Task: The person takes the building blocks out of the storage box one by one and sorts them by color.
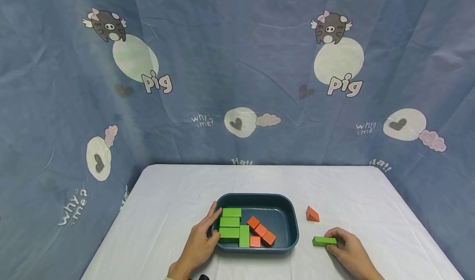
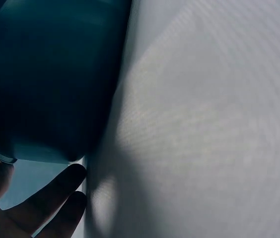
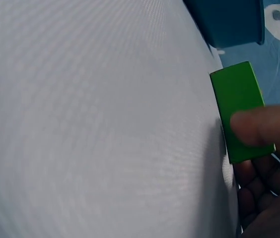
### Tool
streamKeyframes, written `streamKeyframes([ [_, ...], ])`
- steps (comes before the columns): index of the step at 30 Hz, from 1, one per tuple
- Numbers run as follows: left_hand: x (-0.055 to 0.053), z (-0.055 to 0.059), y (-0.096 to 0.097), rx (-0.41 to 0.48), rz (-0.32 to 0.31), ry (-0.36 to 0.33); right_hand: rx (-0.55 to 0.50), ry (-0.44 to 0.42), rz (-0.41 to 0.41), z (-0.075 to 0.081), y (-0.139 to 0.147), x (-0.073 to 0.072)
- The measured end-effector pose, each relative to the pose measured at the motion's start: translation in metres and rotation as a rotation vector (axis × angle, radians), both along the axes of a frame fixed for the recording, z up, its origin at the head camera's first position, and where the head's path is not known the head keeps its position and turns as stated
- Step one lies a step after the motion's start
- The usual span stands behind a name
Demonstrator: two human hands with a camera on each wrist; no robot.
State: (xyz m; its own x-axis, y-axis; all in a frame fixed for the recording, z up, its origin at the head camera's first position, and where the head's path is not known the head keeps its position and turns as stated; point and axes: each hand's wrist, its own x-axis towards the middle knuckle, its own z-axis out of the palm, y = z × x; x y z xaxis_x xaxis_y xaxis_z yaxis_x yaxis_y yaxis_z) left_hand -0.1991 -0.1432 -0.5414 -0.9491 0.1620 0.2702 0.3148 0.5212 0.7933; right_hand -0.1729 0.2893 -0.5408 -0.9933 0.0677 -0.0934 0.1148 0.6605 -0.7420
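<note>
A dark blue rectangular tray (image 1: 283,247) lies on the white-covered table. My left hand (image 1: 200,241) rests against its left end, with thumb and forefinger spread along the rim. In the left wrist view, fairly straight fingers (image 2: 45,203) touch or sit close to the tray's wall (image 2: 45,84). To the right of the tray, my right hand (image 1: 349,249) pinches a green rectangular block (image 1: 323,241) between thumb and fingers. The right wrist view has the thumb on the face of that green block (image 3: 237,89), low by the table. Beyond it sits an orange triangular block (image 1: 312,214).
Several green blocks (image 1: 230,222) fill the tray's left side. Several orange blocks (image 1: 261,230) lie beside them, some turned at an angle. Bare tray floor shows at its right. Behind the table (image 1: 334,181) hangs a blue patterned cloth (image 1: 237,65).
</note>
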Motion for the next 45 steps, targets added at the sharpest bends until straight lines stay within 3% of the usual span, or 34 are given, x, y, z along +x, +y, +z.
streamKeyframes([
  [8,0.0,0.0,0.0,0.009,-0.007,-0.011,-0.011,-0.013,0.034,0.006,0.003,-0.002],
  [18,0.001,-0.002,-0.002,0.015,-0.005,-0.028,-0.095,0.089,0.089,0.033,0.006,-0.009],
  [30,0.0,0.0,-0.002,0.015,-0.016,-0.025,-0.116,0.239,0.176,0.058,0.004,-0.031],
  [45,-0.001,-0.003,-0.003,0.02,-0.018,-0.035,-0.169,0.365,0.285,0.08,-0.023,-0.062],
])
